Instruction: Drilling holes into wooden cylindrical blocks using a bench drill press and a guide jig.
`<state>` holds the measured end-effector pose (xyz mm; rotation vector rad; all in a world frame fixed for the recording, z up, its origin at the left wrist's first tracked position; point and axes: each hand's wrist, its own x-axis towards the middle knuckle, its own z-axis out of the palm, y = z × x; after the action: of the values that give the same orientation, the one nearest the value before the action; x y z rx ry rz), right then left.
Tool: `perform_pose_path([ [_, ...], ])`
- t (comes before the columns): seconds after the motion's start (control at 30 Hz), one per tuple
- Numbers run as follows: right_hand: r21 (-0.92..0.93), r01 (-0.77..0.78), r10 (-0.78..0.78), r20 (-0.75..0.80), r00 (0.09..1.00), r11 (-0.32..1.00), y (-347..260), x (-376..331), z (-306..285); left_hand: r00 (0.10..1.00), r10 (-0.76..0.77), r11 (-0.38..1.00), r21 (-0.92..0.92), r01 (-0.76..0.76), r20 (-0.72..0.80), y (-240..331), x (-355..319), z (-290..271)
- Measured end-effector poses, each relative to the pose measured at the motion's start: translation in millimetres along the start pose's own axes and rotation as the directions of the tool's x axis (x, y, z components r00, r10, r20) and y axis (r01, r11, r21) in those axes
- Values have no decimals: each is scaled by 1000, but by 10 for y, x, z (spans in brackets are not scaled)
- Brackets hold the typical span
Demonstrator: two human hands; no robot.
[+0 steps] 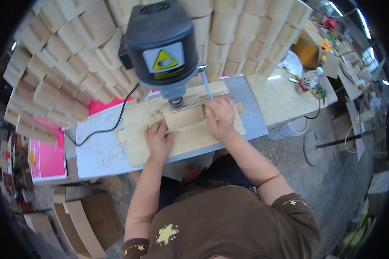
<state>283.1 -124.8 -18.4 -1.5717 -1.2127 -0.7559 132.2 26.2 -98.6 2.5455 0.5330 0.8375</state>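
Under the black drill press motor head (161,41), both hands press a pale rectangular wooden block (185,118).

Left hand (159,140) lies flat, fingers together, at the block's left end; right hand (219,117) covers its right end, fingers pressed down together. Block rests on a light wooden board (186,140) atop the grey workbench (253,116), just below the drill chuck (176,102).

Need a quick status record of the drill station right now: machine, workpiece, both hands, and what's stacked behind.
machine: black drill press head over the bench, chuck just above the wood
workpiece: small wooden block on a pale wooden board
left hand: flat on the board, fingers against the block
right hand: pressing down on the block's right end
behind: stacked curved wooden pieces
cable: black cord across the table
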Motion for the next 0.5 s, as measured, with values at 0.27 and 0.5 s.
perform_pose_path([
  [0.27,9,-64,65,-19,998,998,-285,958,-300,1000,-19,1000,13,19,0,38,0,-28],
  [0.5,-180,-330,348,75,935,927,3,1852,18,998,-60,997,-41,59,-7,44,14,-37],
])
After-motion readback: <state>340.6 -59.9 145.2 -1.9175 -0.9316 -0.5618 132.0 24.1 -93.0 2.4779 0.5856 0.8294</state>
